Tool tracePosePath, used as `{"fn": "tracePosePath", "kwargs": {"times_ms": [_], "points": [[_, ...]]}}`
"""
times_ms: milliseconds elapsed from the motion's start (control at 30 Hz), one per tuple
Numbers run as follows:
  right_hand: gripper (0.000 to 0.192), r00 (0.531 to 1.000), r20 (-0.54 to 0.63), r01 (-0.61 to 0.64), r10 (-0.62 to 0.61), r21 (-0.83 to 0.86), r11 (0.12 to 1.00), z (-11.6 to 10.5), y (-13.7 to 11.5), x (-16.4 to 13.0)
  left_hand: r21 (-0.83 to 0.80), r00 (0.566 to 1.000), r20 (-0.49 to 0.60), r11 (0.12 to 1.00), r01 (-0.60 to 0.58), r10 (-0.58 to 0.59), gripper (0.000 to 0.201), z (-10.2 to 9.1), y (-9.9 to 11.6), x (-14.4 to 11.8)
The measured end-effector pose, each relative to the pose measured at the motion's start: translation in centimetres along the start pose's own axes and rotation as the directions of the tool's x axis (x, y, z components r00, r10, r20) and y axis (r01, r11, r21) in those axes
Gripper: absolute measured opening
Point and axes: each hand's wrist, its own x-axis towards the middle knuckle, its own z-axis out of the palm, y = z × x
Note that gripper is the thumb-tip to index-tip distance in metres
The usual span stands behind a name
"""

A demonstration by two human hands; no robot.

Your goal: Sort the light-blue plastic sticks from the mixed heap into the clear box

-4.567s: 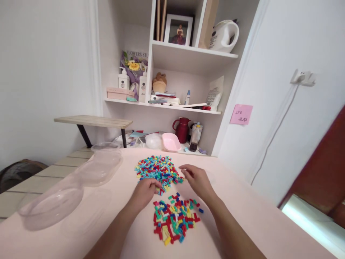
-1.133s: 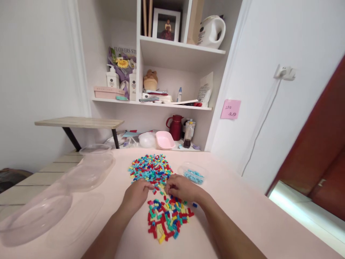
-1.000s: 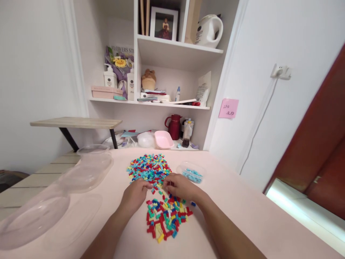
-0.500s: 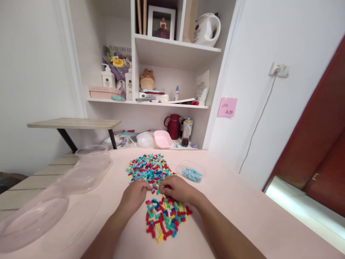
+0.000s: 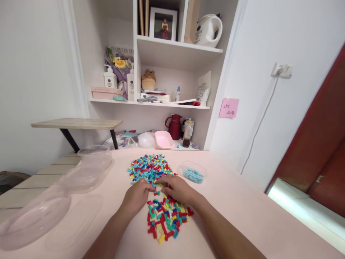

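A large heap of small coloured building bricks (image 5: pixel 149 168) lies on the pale pink table. Closer to me is a looser spread of bricks (image 5: pixel 168 217), red, yellow, green and blue. At the heap's near left edge, my left hand (image 5: pixel 138 194) is closed, thumb against curled fingers; anything in them is hidden. My right hand (image 5: pixel 176 187) rests at the heap's near right edge, index finger stretched onto the bricks and thumb apart. A few loose bricks lie between the hands. A clear plastic tub (image 5: pixel 192 172) holding light-blue bricks stands right of the heap.
Several clear plastic containers (image 5: pixel 87 176) and a clear lid (image 5: pixel 77 221) line the table's left side. Behind the table, a pink basin (image 5: pixel 164 139), a red jug (image 5: pixel 174 126) and a bottle (image 5: pixel 187 133) stand in the shelf unit. A small wooden shelf (image 5: pixel 78 123) rises at left.
My right hand's fingers have uncurled and reached out to the near edge of the heap. My left hand has shifted slightly. The view has moved a little.
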Motion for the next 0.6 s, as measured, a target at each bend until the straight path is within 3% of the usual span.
{"fn": "tracePosePath", "kwargs": {"times_ms": [133, 300, 467, 600], "points": [[0.029, 1.0, -0.013, 0.005, -0.004, 0.044, 0.999, 0.2, -0.3, 0.1, -0.002, 1.0, -0.03, 1.0, 0.005, -0.005, 0.037, 0.1, 0.1, 0.1], [0.011, 0.999, -0.042, 0.013, -0.011, 0.059, 0.998, 0.8, -0.9, 0.4, -0.008, 0.988, -0.15, 0.999, 0.047, -0.048, 0.035, -0.5, 0.6, 0.2], [0.012, 1.0, -0.021, -0.011, 0.01, -0.019, 1.0, 1.5, -1.0, 0.6, -0.048, 0.948, -0.296, 0.993, 0.11, -0.119, 0.035, -1.2, 0.7, 0.2], [0.018, 0.999, -0.026, -0.02, 0.021, 0.045, 0.999, 1.8, -1.1, 0.6, -0.083, 0.921, -0.357, 0.988, 0.133, -0.154, 0.034, -1.3, 0.5, 0.2]]}}
